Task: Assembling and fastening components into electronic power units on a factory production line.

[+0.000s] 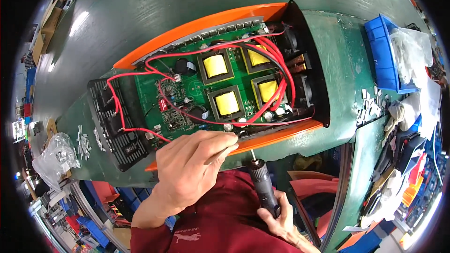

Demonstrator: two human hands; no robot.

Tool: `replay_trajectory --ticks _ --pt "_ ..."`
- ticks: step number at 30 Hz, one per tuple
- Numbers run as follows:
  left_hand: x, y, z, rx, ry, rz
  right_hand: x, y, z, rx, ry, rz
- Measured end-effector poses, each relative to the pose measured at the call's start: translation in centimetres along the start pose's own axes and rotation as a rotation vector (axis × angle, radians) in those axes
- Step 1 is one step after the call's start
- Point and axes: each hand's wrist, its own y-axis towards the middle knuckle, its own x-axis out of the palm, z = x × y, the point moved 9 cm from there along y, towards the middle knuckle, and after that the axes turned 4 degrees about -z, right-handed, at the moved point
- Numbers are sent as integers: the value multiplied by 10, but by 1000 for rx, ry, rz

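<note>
An open orange-cased device (262,138) lies on the green bench, showing a green circuit board (154,96) with several yellow-topped transformers (227,103) and red wires (276,56). My left hand (190,168) rests on the case's near edge, its fingers pinched on a thin grey metal piece (220,153) that points toward the board's front edge. Lower down, close to my red shirt, my right hand (281,220) grips a black electric screwdriver (262,182). Its bit points up at the orange rim without touching it.
A black vented end plate (117,136) hangs off the device's left side, and black fans (300,89) sit at its right end. A blue bin (382,51) with white bags stands at the right. Small metal parts (370,105) and a clear plastic bag (56,157) lie on the bench (337,65).
</note>
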Motion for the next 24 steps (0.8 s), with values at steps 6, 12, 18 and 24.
replay_trajectory --ticks 6,12,18,24 --pt "-3 3 6 -44 -34 -20 2 3 11 -136 138 -34" --pt "-3 3 4 -45 -37 -35 9 6 21 -86 199 -17" --pt "-3 4 2 -49 -47 -41 18 7 -1 -15 540 -248" --pt "-2 5 0 -36 -79 -59 31 10 -2 119 913 -434"
